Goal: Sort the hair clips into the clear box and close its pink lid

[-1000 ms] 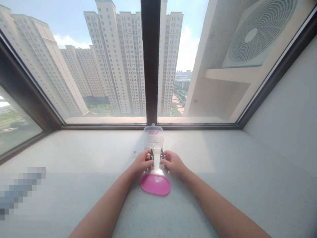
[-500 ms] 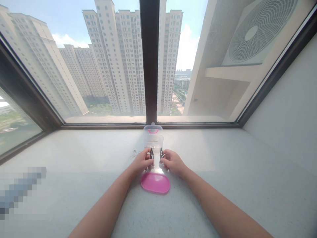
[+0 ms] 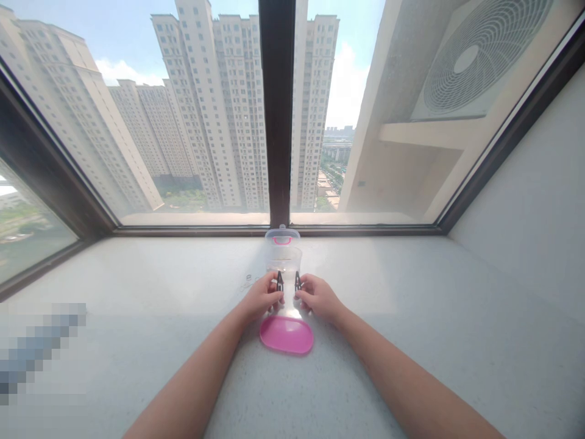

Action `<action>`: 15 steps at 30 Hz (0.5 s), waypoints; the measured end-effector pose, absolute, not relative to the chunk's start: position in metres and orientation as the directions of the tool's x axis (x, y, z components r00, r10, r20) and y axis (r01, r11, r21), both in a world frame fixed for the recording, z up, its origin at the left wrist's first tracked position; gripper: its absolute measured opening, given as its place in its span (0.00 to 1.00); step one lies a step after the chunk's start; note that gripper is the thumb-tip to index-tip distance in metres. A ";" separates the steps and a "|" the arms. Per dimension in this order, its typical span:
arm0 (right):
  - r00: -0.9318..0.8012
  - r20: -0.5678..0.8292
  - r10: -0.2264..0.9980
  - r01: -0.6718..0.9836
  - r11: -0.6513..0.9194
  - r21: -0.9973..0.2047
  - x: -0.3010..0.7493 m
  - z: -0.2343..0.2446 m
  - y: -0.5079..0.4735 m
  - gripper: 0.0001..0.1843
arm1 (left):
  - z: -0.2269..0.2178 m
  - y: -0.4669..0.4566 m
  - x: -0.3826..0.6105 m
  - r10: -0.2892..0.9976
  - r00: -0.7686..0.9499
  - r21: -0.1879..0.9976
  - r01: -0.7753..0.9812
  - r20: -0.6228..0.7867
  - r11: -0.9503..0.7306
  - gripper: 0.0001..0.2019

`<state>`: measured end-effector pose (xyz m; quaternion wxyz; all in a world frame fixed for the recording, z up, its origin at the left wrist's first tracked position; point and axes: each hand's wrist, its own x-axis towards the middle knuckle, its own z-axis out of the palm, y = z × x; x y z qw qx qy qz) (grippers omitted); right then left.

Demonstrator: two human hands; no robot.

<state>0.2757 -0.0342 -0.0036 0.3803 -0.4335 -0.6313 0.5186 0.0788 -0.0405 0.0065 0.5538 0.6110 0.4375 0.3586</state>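
Observation:
My left hand pinches a small black clip that stands upright between its fingers. My right hand pinches a second black clip the same way. The two clips are side by side, a little apart, above a clear sheet or bag that lies between my hands. A pink oval lid rests on the sill just in front of my hands. Behind them stands a clear plastic box with a pink handle.
I face a wide pale stone windowsill under a large window with a dark central post. A small clear ring-like item lies left of the box. A white wall closes the right side.

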 end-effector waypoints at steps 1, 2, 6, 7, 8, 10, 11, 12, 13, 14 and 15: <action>-0.336 0.031 0.941 0.152 0.087 -0.985 0.276 -0.004 -0.034 0.09 | 0.006 -0.040 0.079 0.931 0.362 0.991 0.134 -0.047 -0.002 0.13; -0.336 0.032 0.941 0.150 0.087 -0.985 0.276 -0.004 -0.034 0.09 | 0.005 -0.040 0.078 0.931 0.362 0.991 0.132 -0.047 -0.002 0.13; -0.336 0.033 0.941 0.142 0.085 -0.986 0.276 -0.004 -0.034 0.09 | 0.004 -0.039 0.078 0.931 0.363 0.991 0.131 -0.044 -0.004 0.13; -0.335 0.031 0.942 0.143 0.083 -0.986 0.276 -0.004 -0.034 0.09 | 0.004 -0.039 0.078 0.931 0.362 0.991 0.132 -0.045 -0.004 0.13; -0.334 0.029 0.942 0.145 0.082 -0.986 0.276 -0.003 -0.034 0.09 | 0.004 -0.039 0.078 0.931 0.362 0.991 0.133 -0.046 -0.002 0.13; -0.332 0.028 0.943 0.149 0.082 -0.985 0.276 -0.002 -0.035 0.09 | 0.005 -0.040 0.078 0.932 0.359 0.991 0.136 -0.049 0.000 0.13; -0.333 0.028 0.943 0.152 0.083 -0.985 0.275 -0.002 -0.035 0.09 | 0.006 -0.040 0.079 0.933 0.357 0.990 0.138 -0.049 -0.001 0.13; -0.334 0.028 0.942 0.153 0.084 -0.985 0.276 -0.001 -0.036 0.09 | 0.006 -0.040 0.079 0.933 0.357 0.990 0.140 -0.049 -0.002 0.13; -0.335 0.028 0.942 0.154 0.085 -0.984 0.276 -0.001 -0.036 0.08 | 0.007 -0.040 0.079 0.933 0.357 0.990 0.142 -0.046 -0.005 0.13; -0.335 0.029 0.942 0.156 0.086 -0.984 0.276 -0.001 -0.037 0.08 | 0.007 -0.040 0.079 0.934 0.356 0.990 0.144 -0.044 -0.009 0.13; -0.336 0.030 0.942 0.157 0.087 -0.984 0.276 0.000 -0.037 0.08 | 0.007 -0.040 0.079 0.934 0.355 0.989 0.146 -0.042 -0.011 0.13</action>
